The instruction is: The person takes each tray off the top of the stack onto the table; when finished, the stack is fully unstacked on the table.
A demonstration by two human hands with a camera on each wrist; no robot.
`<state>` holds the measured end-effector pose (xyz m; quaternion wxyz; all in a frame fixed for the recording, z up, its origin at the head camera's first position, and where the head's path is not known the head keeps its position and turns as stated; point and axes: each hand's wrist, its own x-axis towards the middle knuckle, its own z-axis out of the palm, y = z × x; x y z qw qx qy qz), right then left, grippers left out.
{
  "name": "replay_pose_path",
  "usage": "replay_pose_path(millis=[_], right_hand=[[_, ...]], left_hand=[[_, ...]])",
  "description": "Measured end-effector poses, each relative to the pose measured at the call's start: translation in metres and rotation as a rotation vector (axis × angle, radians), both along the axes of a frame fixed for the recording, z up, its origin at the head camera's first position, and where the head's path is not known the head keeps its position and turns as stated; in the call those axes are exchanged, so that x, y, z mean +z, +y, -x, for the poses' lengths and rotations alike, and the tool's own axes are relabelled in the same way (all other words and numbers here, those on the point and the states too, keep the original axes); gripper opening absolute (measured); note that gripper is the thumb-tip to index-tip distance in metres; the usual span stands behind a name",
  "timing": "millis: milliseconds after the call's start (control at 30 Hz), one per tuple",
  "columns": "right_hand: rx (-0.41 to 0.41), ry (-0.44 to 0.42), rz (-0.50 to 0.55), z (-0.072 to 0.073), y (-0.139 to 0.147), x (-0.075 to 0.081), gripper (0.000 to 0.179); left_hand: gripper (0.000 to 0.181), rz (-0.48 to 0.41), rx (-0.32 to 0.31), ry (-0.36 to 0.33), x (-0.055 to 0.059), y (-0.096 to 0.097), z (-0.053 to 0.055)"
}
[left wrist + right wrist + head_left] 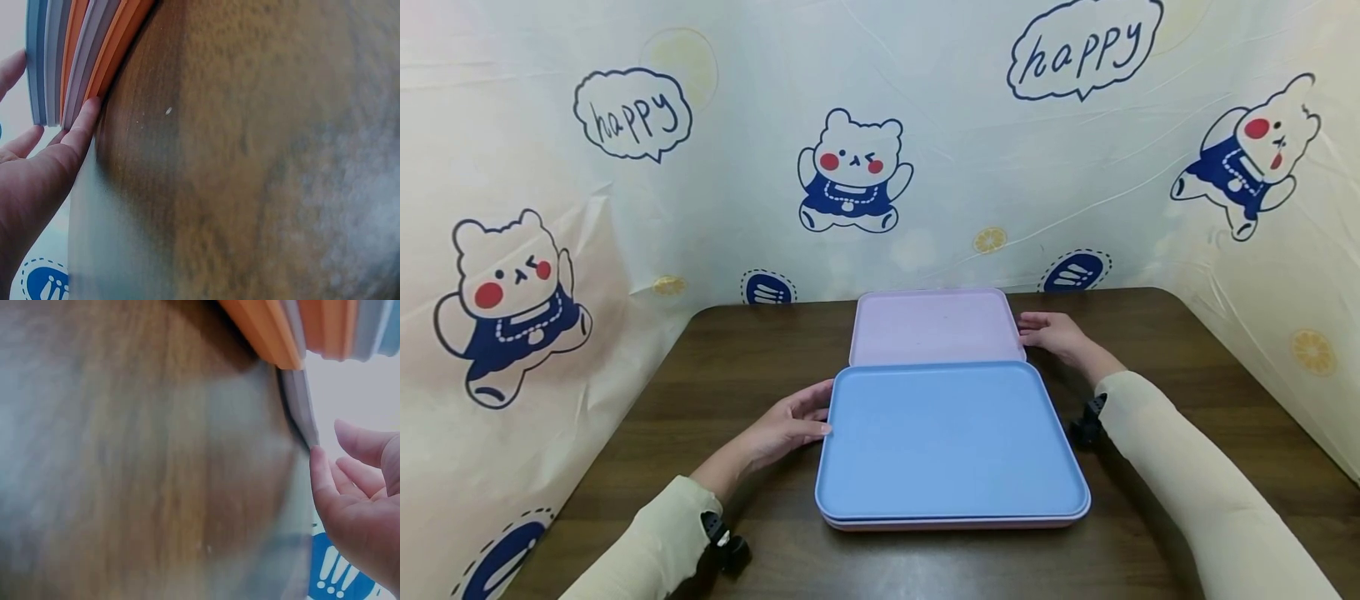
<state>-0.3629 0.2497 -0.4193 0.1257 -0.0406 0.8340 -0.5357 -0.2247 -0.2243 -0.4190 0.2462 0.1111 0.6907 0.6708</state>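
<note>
A blue tray (951, 442) tops a stack of shallow rectangular trays with rounded corners on the table. Lilac and orange edges (94, 56) of the trays beneath show in the left wrist view. My left hand (782, 429) touches the left side of the stack, one fingertip low at the bottom tray and others higher up. Behind the stack lies a single lilac tray (936, 329), flat on the table, its near edge overlapped by the blue one. At its right edge is my right hand (1056, 337), a fingertip meeting the tray's rim (300, 406) in the right wrist view.
The brown wooden table (752, 342) reaches back to a pale curtain (955, 192) printed with bears and "happy" bubbles, which also hangs at both sides. A small black device (726, 546) is strapped on each wrist over the pale sleeves.
</note>
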Motion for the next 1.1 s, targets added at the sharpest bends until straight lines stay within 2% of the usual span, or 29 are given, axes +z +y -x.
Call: replay_pose_path(millis=[367,767,900,1100], right_hand=[[0.022,0.031,0.019,-0.025,0.014,0.014,0.06],[0.055,0.029,0.03,-0.072,0.019,0.035,0.064],[0.061,0.038,0.052,-0.088,0.018,0.036,0.064],[0.031,0.069,0.031,-0.108,0.015,0.03,0.062]], left_hand=[[0.076,-0.003,0.019,-0.014,0.002,0.001,-0.003],[0.076,-0.01,0.002,-0.012,-0.001,-0.001,0.001],[0.076,-0.013,-0.012,-0.006,-0.001,-0.001,0.002],[0.077,-0.016,-0.017,-0.004,-0.001,-0.002,0.001]])
